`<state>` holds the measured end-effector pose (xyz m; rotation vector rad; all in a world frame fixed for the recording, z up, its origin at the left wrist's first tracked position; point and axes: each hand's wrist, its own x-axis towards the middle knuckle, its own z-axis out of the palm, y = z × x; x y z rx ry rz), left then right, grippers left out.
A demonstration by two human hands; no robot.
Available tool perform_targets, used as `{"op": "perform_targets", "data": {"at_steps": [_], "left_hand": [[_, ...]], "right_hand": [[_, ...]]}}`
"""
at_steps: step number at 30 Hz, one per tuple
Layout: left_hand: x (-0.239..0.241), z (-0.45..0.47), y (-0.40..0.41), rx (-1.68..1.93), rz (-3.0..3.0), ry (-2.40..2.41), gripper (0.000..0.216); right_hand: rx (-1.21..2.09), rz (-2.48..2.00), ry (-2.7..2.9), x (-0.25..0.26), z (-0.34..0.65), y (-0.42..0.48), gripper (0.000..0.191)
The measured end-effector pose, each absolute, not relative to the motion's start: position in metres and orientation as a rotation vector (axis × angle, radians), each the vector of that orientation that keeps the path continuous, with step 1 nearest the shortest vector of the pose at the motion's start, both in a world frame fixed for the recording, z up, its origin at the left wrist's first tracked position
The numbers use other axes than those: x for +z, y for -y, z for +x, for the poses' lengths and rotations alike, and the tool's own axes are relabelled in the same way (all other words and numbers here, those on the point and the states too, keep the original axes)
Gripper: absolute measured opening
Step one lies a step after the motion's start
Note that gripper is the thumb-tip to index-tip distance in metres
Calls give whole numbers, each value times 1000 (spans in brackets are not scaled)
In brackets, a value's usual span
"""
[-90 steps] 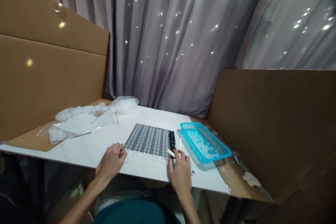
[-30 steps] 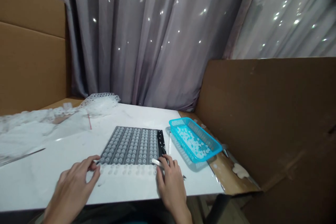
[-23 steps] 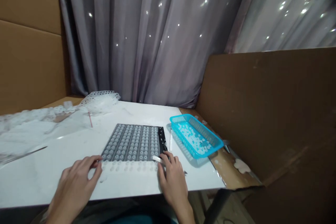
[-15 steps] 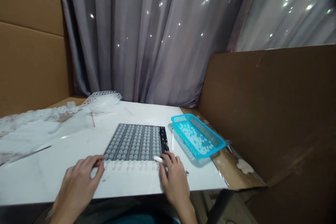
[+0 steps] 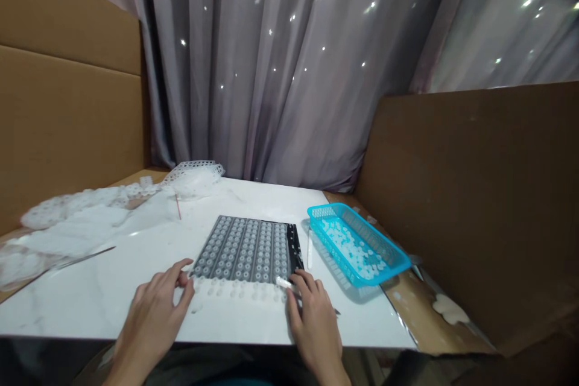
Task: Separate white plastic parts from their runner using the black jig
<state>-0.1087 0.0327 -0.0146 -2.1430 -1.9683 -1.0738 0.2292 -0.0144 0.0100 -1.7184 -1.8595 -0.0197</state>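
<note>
A dark grey sheet (image 5: 246,248) with rows of small round whitish pieces lies flat on the white table. Along its near edge runs a pale row of similar round pieces (image 5: 233,291). My left hand (image 5: 156,307) is at the sheet's near left corner, thumb and forefinger apart; whether they touch the edge I cannot tell. At the near right corner, my right hand (image 5: 314,310) is closed round a slim tool with a white end (image 5: 284,283) and a dark pointed end; its kind is unclear. Beside the sheet lies a thin white strip (image 5: 310,248).
A blue basket (image 5: 325,262) with many small white pieces stands to the right. White netting and plastic (image 5: 194,175) spread over the left side, near a long thin metal tool (image 5: 88,257). Cardboard walls (image 5: 474,205) flank the table, and a curtain (image 5: 271,102) hangs behind.
The whole view has shifted, so things appear further right. My left forefinger has lifted a little away from the sheet's corner. My right hand keeps its hold on the slim tool.
</note>
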Motion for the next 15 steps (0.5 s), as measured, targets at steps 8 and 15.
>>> {"op": "perform_targets", "data": {"at_steps": [8,15], "left_hand": [[-20,-113,-33,-1015,-2167,1962,32],[-19,-112,-32,-985,-2229,1875,31]], "right_hand": [[-25,-1717,1854,9,230,14,34],[26,-1698,1859,12,230,18,37]]}}
